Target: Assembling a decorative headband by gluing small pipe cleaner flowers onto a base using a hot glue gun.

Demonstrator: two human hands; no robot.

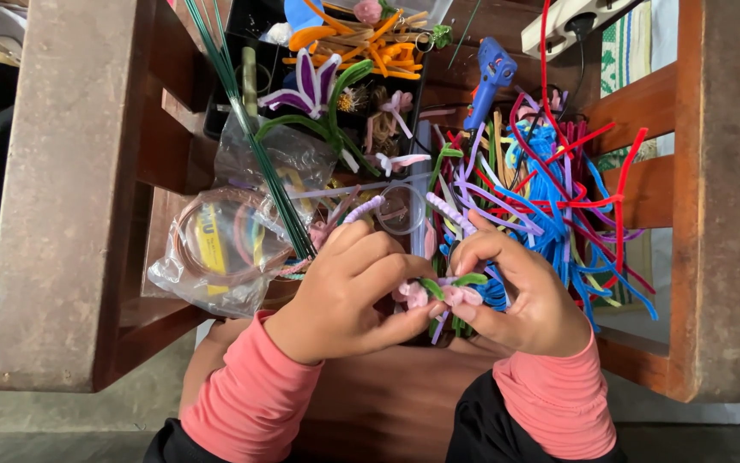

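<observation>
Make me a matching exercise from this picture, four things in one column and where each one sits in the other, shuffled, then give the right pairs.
Things:
1. small pink flower
2. blue glue gun
3. green wire stems
4. red and blue pipe cleaners

Places:
A. heaped right of the hands
B. pinched between the left hand and right hand
C. at the top, near the power strip
D. slanting across the clear plastic bags, left of the hands

Pairs: 1-B, 2-C, 3-D, 4-A

Small pipe-cleaner flower (438, 292): pale pink fuzzy buds w/ green leaves, purple stem ends hanging below. It sat pinched between both hands, thumb & fingertips, just above the near edge of the wooden surface (387, 403).
</observation>
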